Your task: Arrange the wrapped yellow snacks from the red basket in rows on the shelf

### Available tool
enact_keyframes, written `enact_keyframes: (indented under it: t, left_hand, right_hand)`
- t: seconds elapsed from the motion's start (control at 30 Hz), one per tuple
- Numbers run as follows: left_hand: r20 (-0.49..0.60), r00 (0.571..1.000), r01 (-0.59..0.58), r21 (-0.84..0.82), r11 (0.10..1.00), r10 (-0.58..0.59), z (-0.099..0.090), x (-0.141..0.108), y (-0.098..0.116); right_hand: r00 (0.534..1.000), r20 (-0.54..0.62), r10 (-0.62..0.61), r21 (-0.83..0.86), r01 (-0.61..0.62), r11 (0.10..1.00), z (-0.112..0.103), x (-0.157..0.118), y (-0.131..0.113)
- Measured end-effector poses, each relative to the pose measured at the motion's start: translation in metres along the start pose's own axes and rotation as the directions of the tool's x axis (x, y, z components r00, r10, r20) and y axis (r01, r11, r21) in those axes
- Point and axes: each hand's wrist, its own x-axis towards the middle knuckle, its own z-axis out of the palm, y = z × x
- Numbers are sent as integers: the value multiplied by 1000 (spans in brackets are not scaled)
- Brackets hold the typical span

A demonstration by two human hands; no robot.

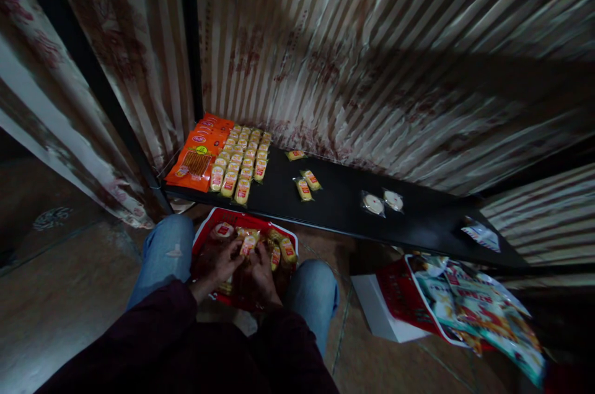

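Observation:
My left hand (227, 264) and my right hand (261, 273) are both inside a red basket (211, 218) between my knees. Between their fingertips is a yellow wrapped snack cake (248, 245), pinched from both sides. More of the same wrapped cakes (287, 251) lie in the basket to the right of my right hand. A round pale packet (222, 230) is at the basket's far left. On the black shelf (337, 196) just beyond, rows of wrapped cakes (236, 161) stand side by side.
Orange snack bags (199, 152) lie at the shelf's left end. Farther right are two loose cakes (311, 180), two round white packets (373, 203) and a small white packet (481, 235). Another red basket (404, 301) with green-white bags stands at lower right. Striped curtain (325, 41) hangs behind.

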Motion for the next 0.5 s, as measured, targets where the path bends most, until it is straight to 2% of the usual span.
enact_keyframes:
  t: [0.27,0.5]
  left_hand:
    - [6,999,-34,-12,999,34,6,-5,15]
    - [-14,993,-118,67,991,119,9,1,15]
  right_hand:
    - [992,-75,-102,30,104,994,1,2,-2]
    - [981,-39,-192,12,193,981,0,5,-6]
